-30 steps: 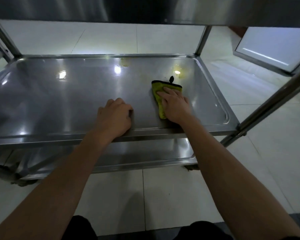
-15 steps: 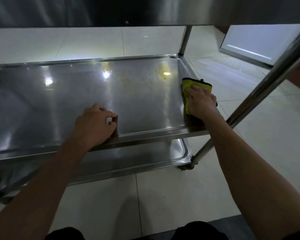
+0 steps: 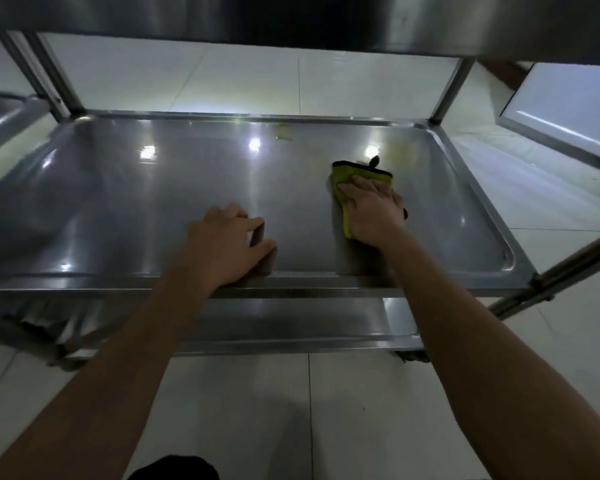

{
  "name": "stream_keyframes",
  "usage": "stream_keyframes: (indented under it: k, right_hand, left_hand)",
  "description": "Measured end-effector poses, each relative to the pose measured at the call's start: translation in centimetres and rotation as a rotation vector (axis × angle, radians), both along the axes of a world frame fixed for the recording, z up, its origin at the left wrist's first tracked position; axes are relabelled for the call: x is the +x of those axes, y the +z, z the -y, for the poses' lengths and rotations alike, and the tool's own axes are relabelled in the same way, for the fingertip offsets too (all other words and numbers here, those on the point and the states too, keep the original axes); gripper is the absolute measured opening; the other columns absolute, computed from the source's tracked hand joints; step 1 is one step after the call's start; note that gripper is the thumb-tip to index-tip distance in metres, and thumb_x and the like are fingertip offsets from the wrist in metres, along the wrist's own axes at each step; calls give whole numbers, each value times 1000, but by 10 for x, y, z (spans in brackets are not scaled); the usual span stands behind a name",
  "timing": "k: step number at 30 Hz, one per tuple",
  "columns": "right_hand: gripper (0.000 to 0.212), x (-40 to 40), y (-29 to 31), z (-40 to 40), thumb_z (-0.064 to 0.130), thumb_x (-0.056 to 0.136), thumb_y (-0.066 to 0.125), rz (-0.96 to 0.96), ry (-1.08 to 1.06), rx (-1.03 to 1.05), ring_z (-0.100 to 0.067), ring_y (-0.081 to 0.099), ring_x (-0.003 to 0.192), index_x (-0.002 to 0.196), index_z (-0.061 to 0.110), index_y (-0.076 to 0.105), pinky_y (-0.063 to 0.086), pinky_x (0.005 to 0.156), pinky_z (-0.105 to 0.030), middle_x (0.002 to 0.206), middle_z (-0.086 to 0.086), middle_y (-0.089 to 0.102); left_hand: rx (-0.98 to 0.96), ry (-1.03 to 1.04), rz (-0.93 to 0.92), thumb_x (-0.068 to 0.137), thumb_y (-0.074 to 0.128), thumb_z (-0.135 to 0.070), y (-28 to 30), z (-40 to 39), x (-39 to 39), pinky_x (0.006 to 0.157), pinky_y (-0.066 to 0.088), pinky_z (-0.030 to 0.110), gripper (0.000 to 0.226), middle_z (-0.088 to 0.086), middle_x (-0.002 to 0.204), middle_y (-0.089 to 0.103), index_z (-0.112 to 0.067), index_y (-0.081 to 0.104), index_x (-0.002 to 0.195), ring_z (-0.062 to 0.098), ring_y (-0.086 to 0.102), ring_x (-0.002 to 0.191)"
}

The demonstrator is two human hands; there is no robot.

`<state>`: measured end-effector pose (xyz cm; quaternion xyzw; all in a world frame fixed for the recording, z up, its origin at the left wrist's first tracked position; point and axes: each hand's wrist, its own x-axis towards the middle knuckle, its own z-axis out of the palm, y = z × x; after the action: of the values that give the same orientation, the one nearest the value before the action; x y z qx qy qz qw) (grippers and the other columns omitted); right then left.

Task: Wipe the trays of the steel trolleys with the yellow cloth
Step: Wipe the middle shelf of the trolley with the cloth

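While the left hand (image 3: 227, 245) rests on the middle tray's (image 3: 153, 209) near rim, fingers loosely spread, the right hand (image 3: 369, 209) presses the yellow cloth (image 3: 343, 174) flat on the tray's right half; overlapping strokes toward the yellowish smears (image 3: 400, 150) would serve best.

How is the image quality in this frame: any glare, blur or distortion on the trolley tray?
Head view: dim overall, with several bright glare spots on the middle tray near its far rim; the tray's left end is smeared with blur; wide-angle bending splays the trolley posts outward. The right hand pressing the yellow cloth and the left hand on the near rim stay fairly sharp.
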<state>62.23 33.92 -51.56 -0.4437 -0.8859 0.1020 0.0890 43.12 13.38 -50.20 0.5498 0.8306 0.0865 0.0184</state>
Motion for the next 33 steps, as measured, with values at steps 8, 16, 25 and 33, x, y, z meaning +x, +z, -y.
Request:
stream_keyframes:
  k: [8, 16, 25, 33]
  right_hand:
    - [48, -107, 0, 52, 38, 99, 41, -2, 282, 10, -23, 18, 148, 146, 44, 41, 12, 118, -47, 162, 10, 26]
    - [46, -97, 1, 45, 42, 103, 32, -43, 304, -50, -21, 17, 150, 148, 41, 38, 12, 118, -44, 163, 10, 24]
    - [43, -17, -1, -10, 38, 103, 36, -95, 143, -87, -19, 17, 149, 145, 44, 43, 12, 119, -43, 162, 14, 26]
    - [43, 111, 1, -89, 35, 103, 37, -92, -149, -53, -24, 22, 149, 145, 42, 44, 16, 120, -50, 161, 9, 29]
  left_hand:
    - [14, -25, -26, 88, 48, -72, -3, 3, -1, 80, 48, 40, 50, 0, 111, 58, -28, 64, 107, 23, 53, 100]
    - [-11, 72, 22, 88, 55, -62, 7, -5, 17, 94, 47, 50, 43, 2, 122, 53, -30, 65, 114, 25, 53, 109]
    - [-2, 45, -67, 86, 57, -32, 8, -45, 50, 82, 47, 43, 25, 7, 107, 55, -20, 63, 107, 30, 55, 97]
    - [-66, -4, 28, 94, 52, -60, 13, -72, 63, 96, 47, 53, 41, 2, 131, 53, -35, 65, 124, 29, 51, 116]
